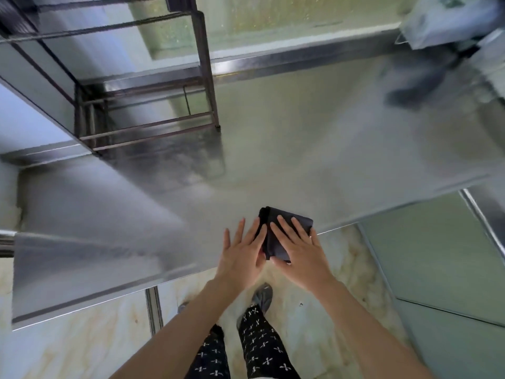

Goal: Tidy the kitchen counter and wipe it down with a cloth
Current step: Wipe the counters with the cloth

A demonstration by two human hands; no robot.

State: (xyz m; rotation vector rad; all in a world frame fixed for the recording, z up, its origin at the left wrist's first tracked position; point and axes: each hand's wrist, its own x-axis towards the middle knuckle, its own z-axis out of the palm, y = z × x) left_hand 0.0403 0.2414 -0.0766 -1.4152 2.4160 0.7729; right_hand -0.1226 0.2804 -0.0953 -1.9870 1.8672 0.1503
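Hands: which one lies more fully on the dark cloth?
The right hand: its flat fingers lie across the cloth. The left hand touches only the cloth's edge, its other fingers over the bare counter.

Both hands are flat on the cloth (276, 236), a dark folded square at the near edge of the steel counter (287, 149). The left hand (241, 255) covers its left side, fingers straight and spread. The right hand (297, 254) presses its right side, fingers straight too. A dark metal rack (153, 124) stands at the counter's far left. Patterned trousers (259, 343) and a grey shoe (261, 295) show below on the pale floor (82, 337).
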